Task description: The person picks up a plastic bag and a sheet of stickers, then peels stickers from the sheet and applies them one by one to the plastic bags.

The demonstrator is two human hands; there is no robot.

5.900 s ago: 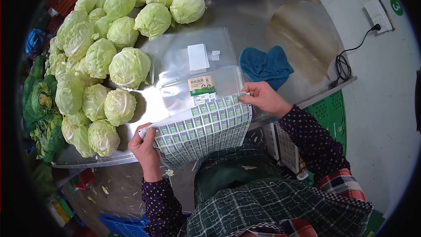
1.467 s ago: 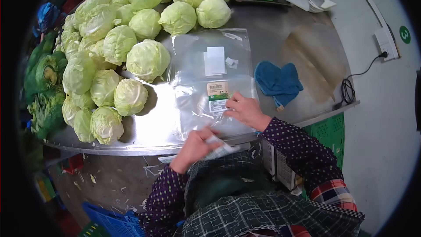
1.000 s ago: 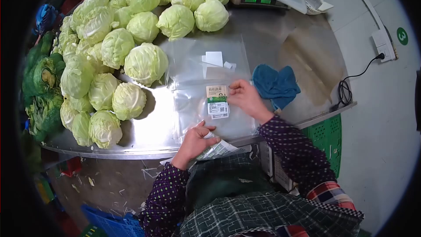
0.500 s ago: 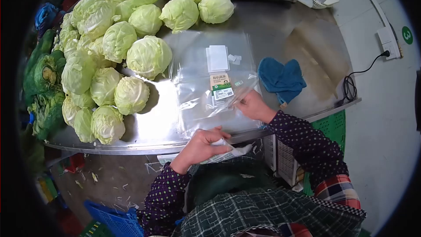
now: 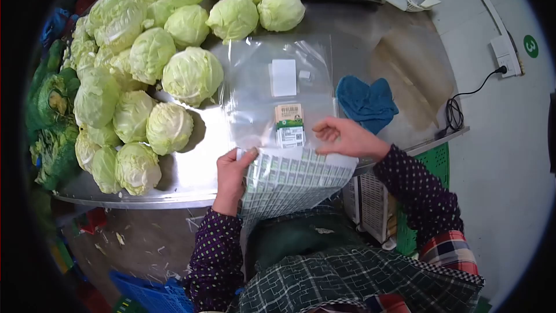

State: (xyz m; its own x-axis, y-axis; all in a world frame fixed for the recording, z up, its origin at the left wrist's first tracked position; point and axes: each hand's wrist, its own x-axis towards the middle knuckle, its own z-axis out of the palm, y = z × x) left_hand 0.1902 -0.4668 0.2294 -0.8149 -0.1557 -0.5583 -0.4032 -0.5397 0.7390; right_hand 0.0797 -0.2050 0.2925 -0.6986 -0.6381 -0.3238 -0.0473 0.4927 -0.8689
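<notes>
The left hand (image 5: 230, 175) pinched the label sheet (image 5: 289, 182) near its corner. The right hand's (image 5: 354, 139) grip was indeterminable. Clean handling required steady edge tension.

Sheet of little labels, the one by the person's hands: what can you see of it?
The label sheet looks like thin, slightly shiny paper, printed with a grid of small green-and-grey labels, too small to read. White blank patches show along its top and at its upper right. The left hand pinches its upper left corner; the right hand is at the top edge. It slopes down, bent, over the table's near edge.
</notes>
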